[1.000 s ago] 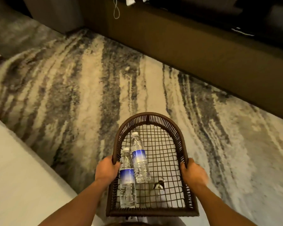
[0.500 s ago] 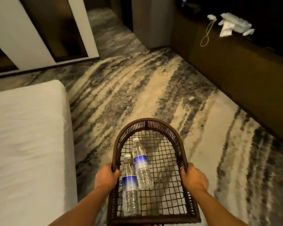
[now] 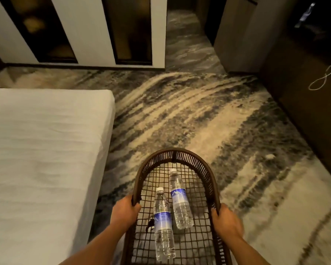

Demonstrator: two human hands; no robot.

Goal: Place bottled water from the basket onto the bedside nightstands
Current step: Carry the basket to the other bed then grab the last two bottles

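Note:
A dark brown woven basket [image 3: 203,165] with a mesh bottom is carried low in front of me. My left hand [image 3: 125,211] grips its left rim and my right hand [image 3: 226,219] grips its right rim. Two clear water bottles with white caps and blue labels lie flat inside, side by side. The nearer bottle [image 3: 162,224] lies on the left. The farther bottle [image 3: 179,199] lies just right of it, its cap pointing away from me. No nightstand is in view.
A white bed [image 3: 42,159] fills the left side, its corner close to the basket. Patterned grey and beige carpet [image 3: 180,115] stretches ahead. A dark long cabinet [image 3: 304,111] runs along the right, a white cord [image 3: 327,77] hanging on it. White wall panels [image 3: 88,31] stand at the back.
My view has swung left and up: the bed now fills more of the left and the back wall panels have come into sight. Both hands keep their grip on the basket.

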